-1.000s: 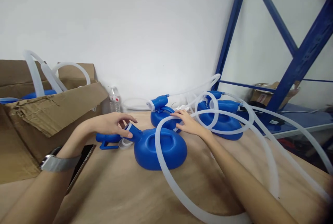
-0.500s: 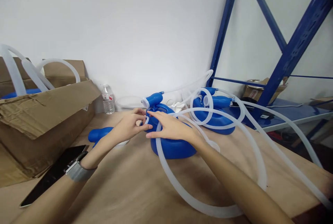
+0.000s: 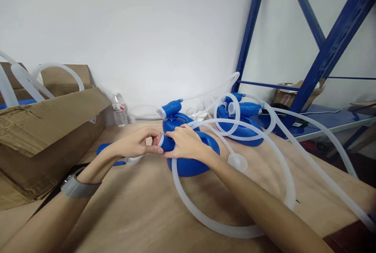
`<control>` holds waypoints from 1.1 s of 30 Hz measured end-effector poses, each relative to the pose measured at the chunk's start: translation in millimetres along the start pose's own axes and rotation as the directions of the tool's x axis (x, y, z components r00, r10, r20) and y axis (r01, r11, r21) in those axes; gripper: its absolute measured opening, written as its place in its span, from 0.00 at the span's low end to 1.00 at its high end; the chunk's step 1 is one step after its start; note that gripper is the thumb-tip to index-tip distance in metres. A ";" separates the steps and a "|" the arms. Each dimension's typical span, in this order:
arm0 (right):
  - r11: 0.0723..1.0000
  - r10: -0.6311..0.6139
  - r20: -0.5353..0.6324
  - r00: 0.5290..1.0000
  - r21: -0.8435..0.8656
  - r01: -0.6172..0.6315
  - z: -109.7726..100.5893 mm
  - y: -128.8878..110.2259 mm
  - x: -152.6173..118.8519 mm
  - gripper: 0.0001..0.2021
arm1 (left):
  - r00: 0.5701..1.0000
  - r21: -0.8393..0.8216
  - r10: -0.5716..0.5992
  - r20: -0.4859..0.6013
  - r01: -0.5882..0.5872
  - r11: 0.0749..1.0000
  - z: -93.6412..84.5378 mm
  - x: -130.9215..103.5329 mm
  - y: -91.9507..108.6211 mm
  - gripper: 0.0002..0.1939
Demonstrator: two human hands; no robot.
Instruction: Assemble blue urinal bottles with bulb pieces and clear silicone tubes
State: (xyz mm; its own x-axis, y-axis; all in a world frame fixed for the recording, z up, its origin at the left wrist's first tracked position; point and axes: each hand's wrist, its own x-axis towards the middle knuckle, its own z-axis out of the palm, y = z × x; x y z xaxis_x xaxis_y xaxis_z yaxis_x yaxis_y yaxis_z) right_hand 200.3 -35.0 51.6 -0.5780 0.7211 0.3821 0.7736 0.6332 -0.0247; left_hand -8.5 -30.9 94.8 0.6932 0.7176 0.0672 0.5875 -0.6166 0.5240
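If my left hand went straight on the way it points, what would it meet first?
Probably the white rim of the nearest blue jug, at the fingertips of the left hand; the right hand looks next, though depth is unclear.

On your table, the large box stands at the far left, with tubes in it. The bottle is just right of that box, near the wall. The near jug sits around the middle, with the middle jug behind it and the right-hand jugs farther right. Your long hose loops across the near side and round to the right; inside that loop lies the funnel-shaped end. Beyond the table's right side is the rack, with the small box on its shelf.
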 end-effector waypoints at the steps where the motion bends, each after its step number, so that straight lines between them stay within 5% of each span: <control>1: 1.000 -0.004 0.000 1.000 -0.016 0.004 0.3 -0.7 -0.3 0.25 | 1.000 0.007 0.009 0.009 -0.009 1.000 -1.4 -0.5 -0.2 0.22; 17: 0.998 -0.013 0.008 1.000 -0.058 0.014 -1.0 -2.0 -3.3 0.28 | 0.996 -0.057 0.052 0.076 -0.047 0.997 -6.8 -1.9 -3.4 0.17; 25: 0.999 -0.024 0.039 0.999 -0.048 0.026 -4.9 0.3 -1.8 0.28 | 0.999 0.082 0.035 0.012 -0.036 0.996 -1.8 -5.5 11.7 0.04; 33: 0.999 -0.018 0.051 0.999 -0.045 0.020 -5.8 -0.6 -2.0 0.28 | 0.999 0.114 0.036 0.000 -0.036 0.993 1.1 -2.4 7.4 0.03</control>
State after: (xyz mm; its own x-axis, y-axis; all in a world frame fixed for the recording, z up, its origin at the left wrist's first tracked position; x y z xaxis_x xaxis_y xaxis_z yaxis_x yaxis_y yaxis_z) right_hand 202.4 -38.5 56.2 -0.6039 0.7232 0.3351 0.7729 0.6340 0.0247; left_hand -5.4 -37.5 97.6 0.7140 0.6948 0.0864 0.6059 -0.6750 0.4209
